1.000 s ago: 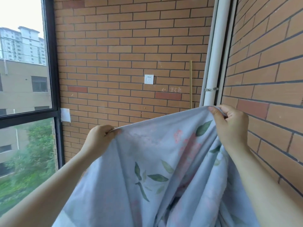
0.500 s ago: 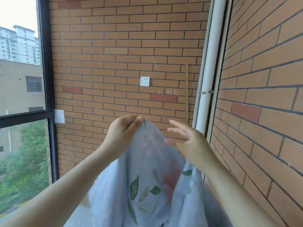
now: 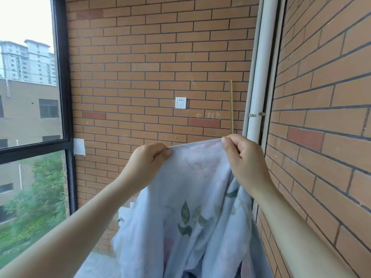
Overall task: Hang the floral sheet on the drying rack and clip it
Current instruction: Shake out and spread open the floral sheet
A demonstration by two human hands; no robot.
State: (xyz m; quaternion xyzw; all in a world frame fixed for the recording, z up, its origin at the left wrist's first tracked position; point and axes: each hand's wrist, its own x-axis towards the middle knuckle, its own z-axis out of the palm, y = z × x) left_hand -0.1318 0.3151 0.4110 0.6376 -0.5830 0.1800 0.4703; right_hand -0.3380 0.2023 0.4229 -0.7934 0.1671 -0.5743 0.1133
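A balcony corner closed in by an orange-brown brick wall (image 3: pixel 150 57) fills the background, with a second brick wall (image 3: pixel 321 97) running along the right side. On the left, a tall window with a dark metal frame (image 3: pixel 64 97) looks out on pale apartment buildings (image 3: pixel 28 59) and green trees (image 3: pixel 36 197). A white square wall socket (image 3: pixel 180 102) sits on the far wall, faint chalk marks (image 3: pixel 208 115) to its right, and a small white rectangular patch (image 3: pixel 79 147) lies low beside the window frame. A thin yellowish upright stick (image 3: pixel 231 107) stands against the bricks, just beside a thick white vertical pipe (image 3: pixel 259 77) held in the corner by a metal clamp (image 3: pixel 256 114). In front of all this, the pale blue floral sheet with green leaf prints (image 3: pixel 196 197) is held up in the air by its top hem, which stretches fairly taut between the two hands, while the rest hangs down in loose folds toward the floor. The left hand (image 3: pixel 148 163) has its grip closed on the hem's left end, fingers curled and thumb pressing the cloth against them. The right hand (image 3: pixel 245 157) pinches the right end slightly higher, its grip tight, fingers curled over the edge. Both bare forearms reach up from the bottom corners of the view, the hands near each other.
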